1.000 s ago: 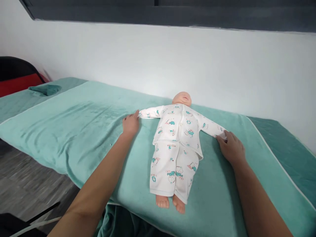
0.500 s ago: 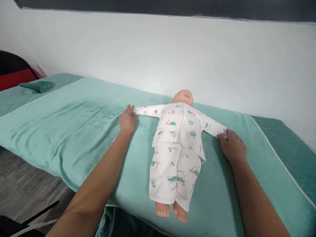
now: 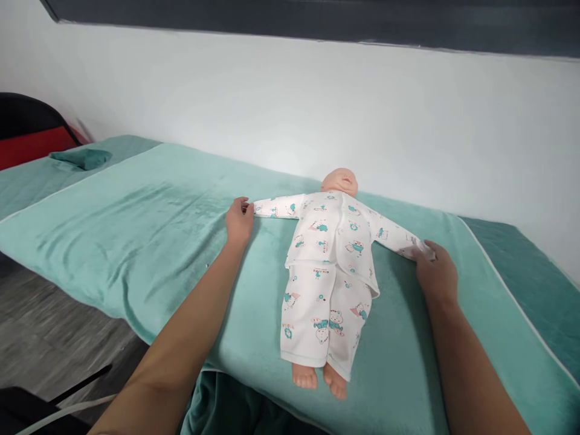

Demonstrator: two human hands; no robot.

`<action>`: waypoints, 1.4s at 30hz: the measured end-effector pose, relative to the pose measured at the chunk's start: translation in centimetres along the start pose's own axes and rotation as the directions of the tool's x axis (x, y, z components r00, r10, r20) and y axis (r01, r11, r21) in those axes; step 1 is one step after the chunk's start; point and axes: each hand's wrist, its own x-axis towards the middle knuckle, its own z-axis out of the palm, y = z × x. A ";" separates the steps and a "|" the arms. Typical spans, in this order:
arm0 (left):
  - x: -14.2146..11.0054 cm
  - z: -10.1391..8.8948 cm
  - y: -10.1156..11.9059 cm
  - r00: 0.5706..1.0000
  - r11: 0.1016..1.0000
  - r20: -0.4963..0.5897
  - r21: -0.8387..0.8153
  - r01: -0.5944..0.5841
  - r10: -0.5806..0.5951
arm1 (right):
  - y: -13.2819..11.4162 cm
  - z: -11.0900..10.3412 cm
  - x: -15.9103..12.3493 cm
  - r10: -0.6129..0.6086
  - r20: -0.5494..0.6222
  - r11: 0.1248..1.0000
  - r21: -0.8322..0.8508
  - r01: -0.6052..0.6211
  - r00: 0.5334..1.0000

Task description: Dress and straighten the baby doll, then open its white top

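A baby doll lies on its back with both arms stretched sideways, its bare feet toward me. It wears a white printed top and matching trousers. My left hand has its fingers closed at the cuff of the sleeve on the left. On the opposite side, my right hand grips the end of the other sleeve, thumb and fingers around the cuff. The doll's own hands are not visible.
A light green plush cover lies over the table, with darker green cloth at its ends. White wall rises behind. At the far left stands a black and red chair. A pale cable runs at lower left.
My right hand has slid slightly outward along the sleeve, which now looks straighter. My left fingers have curled in at the other cuff. The view has shifted a little.
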 end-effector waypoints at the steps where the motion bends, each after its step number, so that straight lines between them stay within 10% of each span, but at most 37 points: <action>1: 0.0 0.0 0.0 1.000 1.000 0.005 -0.006 0.016 -0.016 | -0.1 -0.1 0.0 0.026 -0.029 0.999 0.033 -0.025 0.999; 33: 0.5 -0.2 -0.3 0.995 0.996 0.039 0.034 0.088 -0.090 | 0.8 -0.6 1.6 0.171 -0.330 0.969 0.224 -0.099 0.928; 37: 0.6 -0.3 -0.4 0.997 0.997 0.000 -0.010 0.075 -0.075 | 0.3 -0.9 1.2 0.068 -0.344 0.986 0.168 -0.010 0.937; 42: 0.6 -0.3 -0.1 0.996 0.997 -0.069 -0.058 0.058 -0.062 | -2.0 -0.3 -0.8 -0.369 -0.371 0.907 0.056 0.417 0.852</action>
